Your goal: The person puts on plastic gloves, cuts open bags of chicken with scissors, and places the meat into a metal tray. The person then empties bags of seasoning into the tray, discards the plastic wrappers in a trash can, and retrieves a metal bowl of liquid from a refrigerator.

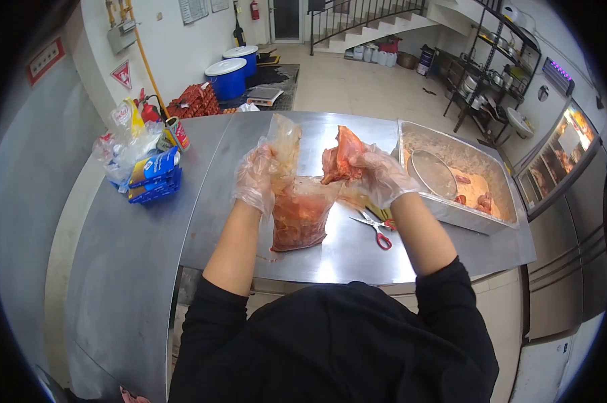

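Head view, both hands gloved in clear plastic, above a metal worktop (135,269). The left hand (255,176) grasps the upper film of a clear bag (300,218), whose lower part, full of reddish meat, lies on the worktop between the forearms. The right hand (384,178) grips a piece of meat (348,153) by its right side, raised beside the bag and clear of the metal.

Handling, as judged: the piece should be soft, floppy and fairly light, its wet surface slippery against the glove; a broad grip around its thickest part would serve better than a fingertip pinch. The filled bag should be heavier and slack, its thin film liable to slide or tear; it is best taken by the gathered upper film, with support from below.

Near the right forearm lie red-handled scissors (376,226). Farther right, a deep metal tray (461,216) contains pale powder (475,185), a round sieve (432,173) and several reddish pieces.

Writing: the blue pack (154,176) at left carries white lettering too small to read. Characters on the red-bordered sign (45,62) and the marking on the triangular sign (122,74) are likewise illegible; no brand can be identified.
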`<state>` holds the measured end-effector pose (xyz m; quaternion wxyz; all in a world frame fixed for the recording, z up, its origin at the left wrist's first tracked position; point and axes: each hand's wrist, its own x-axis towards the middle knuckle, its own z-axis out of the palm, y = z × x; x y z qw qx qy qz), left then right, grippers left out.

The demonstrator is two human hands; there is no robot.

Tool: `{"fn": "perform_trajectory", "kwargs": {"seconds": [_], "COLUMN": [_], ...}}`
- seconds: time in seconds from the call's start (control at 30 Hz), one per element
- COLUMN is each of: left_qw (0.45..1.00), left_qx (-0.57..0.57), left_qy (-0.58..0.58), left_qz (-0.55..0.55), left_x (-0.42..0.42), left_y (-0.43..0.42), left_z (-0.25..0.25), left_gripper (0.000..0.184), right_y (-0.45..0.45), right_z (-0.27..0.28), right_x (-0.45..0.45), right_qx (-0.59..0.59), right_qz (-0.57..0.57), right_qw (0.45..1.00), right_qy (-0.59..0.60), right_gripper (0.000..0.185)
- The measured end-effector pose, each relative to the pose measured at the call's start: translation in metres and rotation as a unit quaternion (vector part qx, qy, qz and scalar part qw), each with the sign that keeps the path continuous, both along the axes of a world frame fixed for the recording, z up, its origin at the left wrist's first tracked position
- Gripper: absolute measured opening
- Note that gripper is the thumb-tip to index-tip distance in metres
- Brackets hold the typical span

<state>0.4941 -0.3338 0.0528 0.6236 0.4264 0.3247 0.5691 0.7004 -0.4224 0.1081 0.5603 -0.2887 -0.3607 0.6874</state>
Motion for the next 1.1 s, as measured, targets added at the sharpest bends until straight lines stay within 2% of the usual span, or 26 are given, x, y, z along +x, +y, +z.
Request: {"fn": "perform_trajectory", "kwargs": {"seconds": [0.1, 0.13, 0.23, 0.3, 0.43, 0.47, 0.5, 0.57, 0.6, 0.63, 0.67, 0.7, 0.77, 0.8, 0.87, 0.93, 1.03, 1.07, 1.1], "left_qw": [0.999, 0.999, 0.998, 0.999, 0.995, 0.993, 0.993, 0.990, 0.997, 0.997, 0.996, 0.994, 0.991, 0.990, 0.990, 0.988, 0.964, 0.961, 0.955], "left_qx": [-0.001, 0.002, 0.016, 0.035, -0.003, 0.007, 0.103, 0.128, 0.054, 0.068, 0.081, 0.100, 0.127, 0.136, 0.129, 0.096, 0.051, 0.044, 0.036], "left_qy": [-0.030, -0.038, -0.036, -0.006, -0.084, -0.088, 0.008, 0.034, -0.030, -0.030, -0.029, -0.036, -0.038, -0.033, -0.035, -0.047, -0.023, -0.019, -0.012], "left_qz": [-0.015, -0.027, -0.041, -0.022, -0.061, -0.077, -0.056, -0.037, -0.040, -0.017, 0.008, -0.001, 0.002, 0.013, 0.054, 0.113, 0.258, 0.271, 0.294], "left_x": [0.002, 0.002, -0.003, -0.004, -0.002, -0.004, -0.015, -0.012, -0.009, -0.007, -0.009, -0.011, -0.017, -0.022, -0.018, -0.007, 0.021, 0.030, 0.038], "left_y": [-0.003, -0.002, 0.011, 0.023, -0.008, -0.006, 0.011, 0.005, -0.012, -0.011, -0.006, -0.008, -0.012, -0.012, -0.019, -0.031, -0.047, -0.054, -0.056], "left_z": [0.005, 0.004, -0.010, -0.024, 0.003, 0.000, -0.017, -0.021, -0.002, -0.005, -0.010, -0.011, -0.017, -0.021, -0.022, -0.016, -0.003, 0.002, 0.004], "left_gripper": [0.027, 0.027, 0.027, 0.027, 0.027, 0.027, 0.028, 0.030, 0.030, 0.031, 0.031, 0.032, 0.033, 0.034, 0.037, 0.042, 0.047, 0.052, 0.051], "right_y": [0.008, 0.013, 0.013, 0.008, -0.015, -0.024, -0.033, -0.057, -0.082, -0.090, -0.107, -0.123, -0.149, -0.154, -0.158, -0.160, -0.152, -0.144, -0.142], "right_z": [-0.025, -0.034, -0.038, -0.038, -0.043, -0.045, -0.046, -0.047, -0.025, -0.040, -0.049, -0.057, -0.060, -0.059, -0.056, -0.046, -0.036, -0.045, -0.038], "right_x": [-0.003, -0.002, 0.000, 0.008, 0.044, 0.061, 0.083, 0.131, 0.140, 0.184, 0.226, 0.268, 0.326, 0.352, 0.384, 0.396, 0.401, 0.414, 0.414], "right_qx": [0.029, 0.006, 0.035, 0.039, 0.053, -0.004, 0.004, 0.013, 0.007, 0.070, 0.097, 0.112, 0.033, -0.020, -0.111, -0.183, -0.153, -0.076, -0.073], "right_qz": [0.011, 0.002, 0.001, -0.028, -0.174, -0.266, -0.318, -0.413, -0.441, -0.436, -0.466, -0.501, -0.546, -0.550, -0.524, -0.465, -0.485, -0.511, -0.509], "right_qw": [0.994, 0.990, 0.978, 0.977, 0.961, 0.946, 0.936, 0.908, 0.897, 0.896, 0.852, 0.776, 0.663, 0.711, 0.737, 0.694, 0.657, 0.674, 0.727], "right_qy": [0.108, 0.138, 0.206, 0.207, 0.210, 0.185, 0.149, 0.074, 0.019, -0.054, -0.216, -0.367, -0.512, -0.437, -0.413, -0.518, -0.556, -0.528, -0.455], "right_gripper": [0.038, 0.035, 0.037, 0.035, 0.032, 0.027, 0.024, 0.020, 0.013, 0.014, 0.016, 0.018, 0.025, 0.026, 0.028, 0.028, 0.026, 0.025, 0.024]}}
